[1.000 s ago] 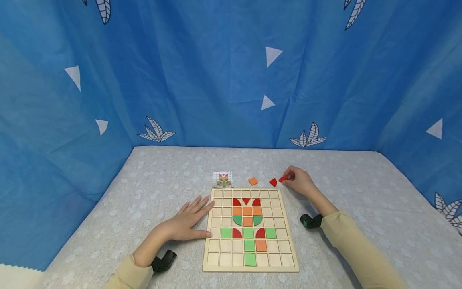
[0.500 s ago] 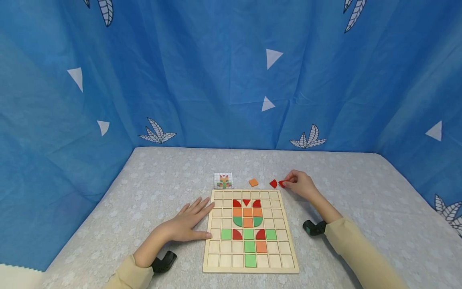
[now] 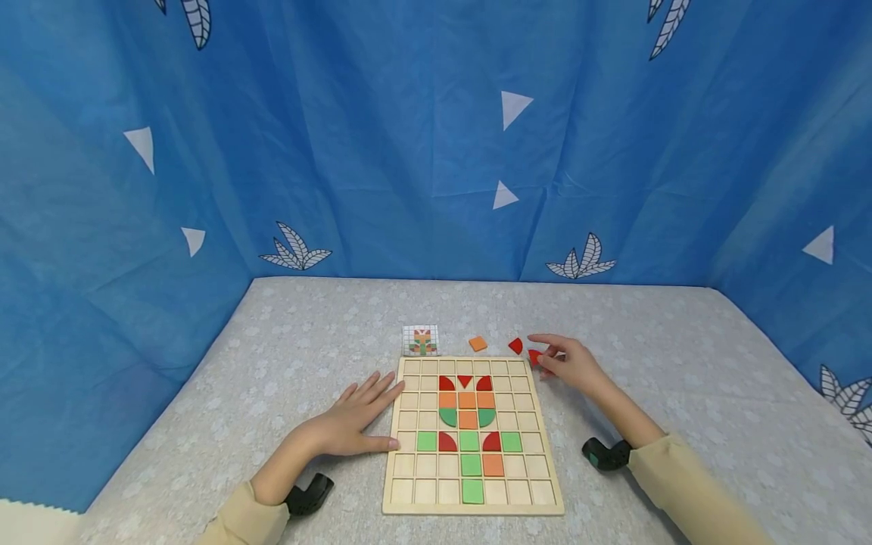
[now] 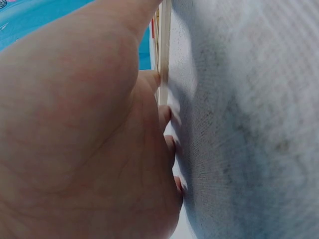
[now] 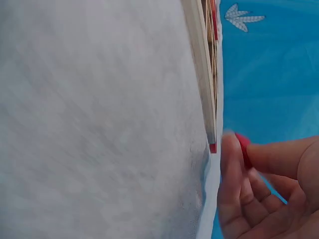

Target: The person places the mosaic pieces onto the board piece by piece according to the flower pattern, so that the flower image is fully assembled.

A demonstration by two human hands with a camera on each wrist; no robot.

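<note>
My right hand (image 3: 571,366) pinches a red quarter-circle tile (image 3: 534,356) by the board's far right corner. In the right wrist view the tile (image 5: 243,149) shows between thumb and fingertips, raised off the table. My left hand (image 3: 349,425) lies spread and flat at the left side of the wooden grid board (image 3: 404,490), thumb and a fingertip on its frame. Red, orange and green tiles form a pattern in the grid, among them an orange square (image 3: 493,465) and a light green square (image 3: 473,491). The left wrist view shows the palm (image 4: 84,144) beside the board edge (image 4: 165,55).
Behind the board lie another red quarter-circle tile (image 3: 515,346) and an orange square tile (image 3: 478,344). A small pattern card (image 3: 421,340) sits at the board's far left corner. A blue curtain (image 3: 436,151) backs the patterned tablecloth (image 3: 320,318).
My right hand has drawn slightly nearer with the red tile, and its index finger has straightened away. The tile now sits closer to the board's corner. My left hand has stayed put.
</note>
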